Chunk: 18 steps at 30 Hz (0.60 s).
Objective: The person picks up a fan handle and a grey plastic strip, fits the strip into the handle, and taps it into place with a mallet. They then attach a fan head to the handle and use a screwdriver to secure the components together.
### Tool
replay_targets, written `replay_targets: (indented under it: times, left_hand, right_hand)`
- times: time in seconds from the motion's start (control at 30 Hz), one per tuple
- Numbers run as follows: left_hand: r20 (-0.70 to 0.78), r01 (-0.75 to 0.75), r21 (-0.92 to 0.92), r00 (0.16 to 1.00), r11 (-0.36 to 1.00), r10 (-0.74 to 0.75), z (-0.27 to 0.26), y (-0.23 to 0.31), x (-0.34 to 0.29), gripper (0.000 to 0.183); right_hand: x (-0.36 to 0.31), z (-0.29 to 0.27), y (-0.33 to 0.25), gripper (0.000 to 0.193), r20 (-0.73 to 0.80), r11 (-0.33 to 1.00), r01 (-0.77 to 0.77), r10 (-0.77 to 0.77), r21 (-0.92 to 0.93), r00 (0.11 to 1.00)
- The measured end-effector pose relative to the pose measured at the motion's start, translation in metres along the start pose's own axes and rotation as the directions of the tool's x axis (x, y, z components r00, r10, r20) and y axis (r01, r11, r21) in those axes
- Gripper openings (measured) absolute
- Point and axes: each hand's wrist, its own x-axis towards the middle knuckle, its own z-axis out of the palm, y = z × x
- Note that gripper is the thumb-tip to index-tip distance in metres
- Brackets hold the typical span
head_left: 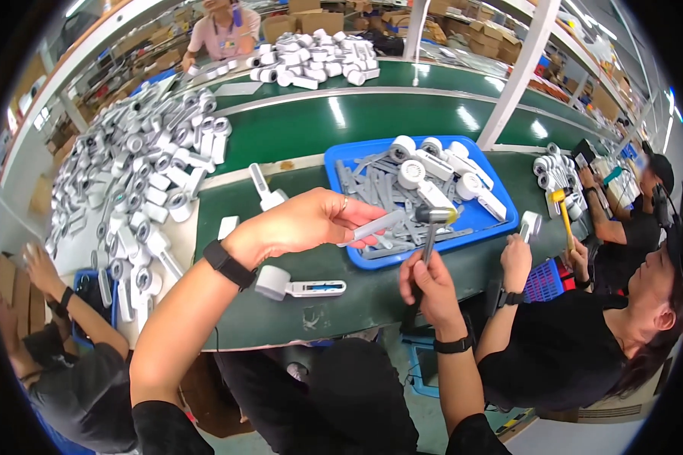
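Observation:
My left hand (311, 218) pinches a light grey plastic strip (378, 227) over the near edge of a blue tray (369, 263). My right hand (435, 288) is closed round the handle of a hammer (429, 244), held upright, its head above the tray's front part. Below my left hand, a white handheld fan (274, 282) lies on the green bench, its handle open along the top and something blue inside. Another white fan (268, 192) lies behind my left wrist. Many loose grey strips (368, 189) fill the tray, with several white fans (413, 174) at its far right.
A large heap of white fan parts (140, 163) covers the bench at left. Another heap (315, 57) sits beyond the green belt (281, 136), near a person (224, 34). At right, a co-worker's hands hold a fan and a yellow hammer (564, 216). A metal post (520, 76) rises behind the tray.

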Motion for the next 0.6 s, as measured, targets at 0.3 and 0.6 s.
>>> replay_targets:
  times: [0.3, 0.6]
  left_hand:
    - [-0.005, 0.085, 0.18, 0.996, 0.98, -0.086, -0.001, -0.013, -0.056, 0.08]
    - [-0.576, 0.096, 0.653, 0.708, 0.751, 0.409, 0.005, -0.129, -0.104, 0.033]
  right_hand:
    - [0.015, 0.086, -0.018, 0.019, 0.028, 0.968, -0.113, 0.122, -0.223, 0.992]
    - [0.011, 0.079, 0.002, 0.016, -0.062, 0.921, -0.175, 0.164, -0.348, 0.985]
